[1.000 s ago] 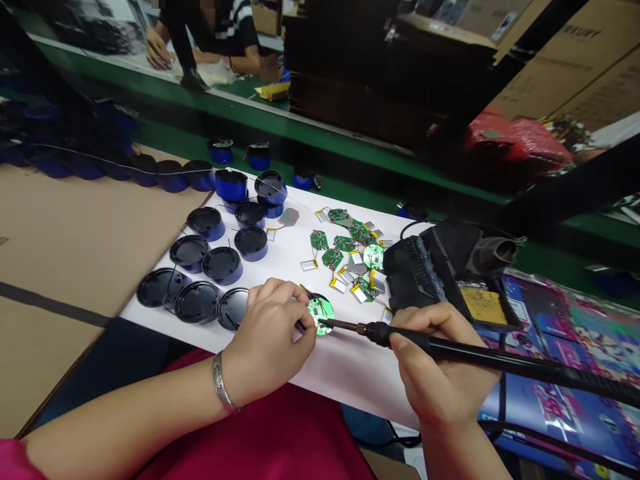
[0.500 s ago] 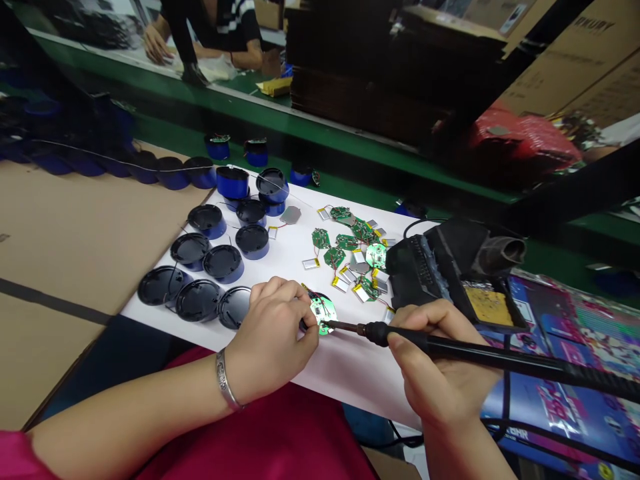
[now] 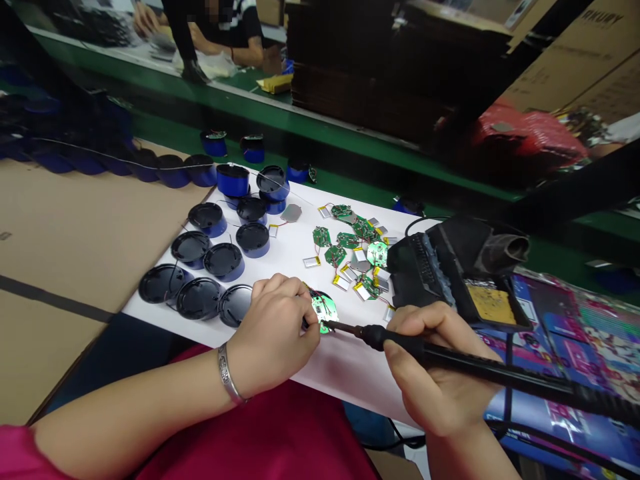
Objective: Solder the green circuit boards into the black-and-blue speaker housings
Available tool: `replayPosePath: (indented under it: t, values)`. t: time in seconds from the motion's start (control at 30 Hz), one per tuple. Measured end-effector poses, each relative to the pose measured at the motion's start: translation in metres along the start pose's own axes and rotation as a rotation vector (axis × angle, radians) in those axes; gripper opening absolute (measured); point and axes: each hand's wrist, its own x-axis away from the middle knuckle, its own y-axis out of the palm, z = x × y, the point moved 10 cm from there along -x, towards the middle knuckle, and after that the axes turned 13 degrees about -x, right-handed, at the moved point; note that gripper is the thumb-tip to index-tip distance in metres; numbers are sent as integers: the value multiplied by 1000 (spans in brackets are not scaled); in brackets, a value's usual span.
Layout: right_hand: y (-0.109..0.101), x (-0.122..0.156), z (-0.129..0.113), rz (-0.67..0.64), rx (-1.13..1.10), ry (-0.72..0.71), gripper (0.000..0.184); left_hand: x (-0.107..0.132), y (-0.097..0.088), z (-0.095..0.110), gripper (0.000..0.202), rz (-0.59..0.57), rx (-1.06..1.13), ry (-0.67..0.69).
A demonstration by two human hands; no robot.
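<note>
From where I stand, the left hand is palm down over the near edge of the bench, about midway along it. Its fingers are curled in tight, with the thumb and forefinger brought close together at the left side of a green circuit board. I can't tell whether they have hold of the board itself or of something at its rim, since the knuckles cover the spot. That forearm reaches in from the left at a slant, a silver bracelet at the wrist.

The right hand is closed round the black handle of a soldering iron, thumb along the near side and forefinger bent over the far side. Its forearm rises from the lower right, and the iron points left, its tip at the face of the board; actual contact is too small to make out.

The board is just in from the near edge of the bench. Toward the far edge are more boards, wired to silver battery pouches. Blue cups with black insides crowd the left end, and a black iron stand with 1 yellow sponge is at the right end.
</note>
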Motion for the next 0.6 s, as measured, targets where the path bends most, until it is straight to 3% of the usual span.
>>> replayPosePath:
  t: [0.4, 0.6]
  values:
    - [2, 6, -2, -55, -39, -35, 17, -3, 1, 2, 17, -16, -84, 22]
    - [-13, 8, -12, 127, -60, -93, 13, -3, 1, 2, 19, -21, -91, 25]
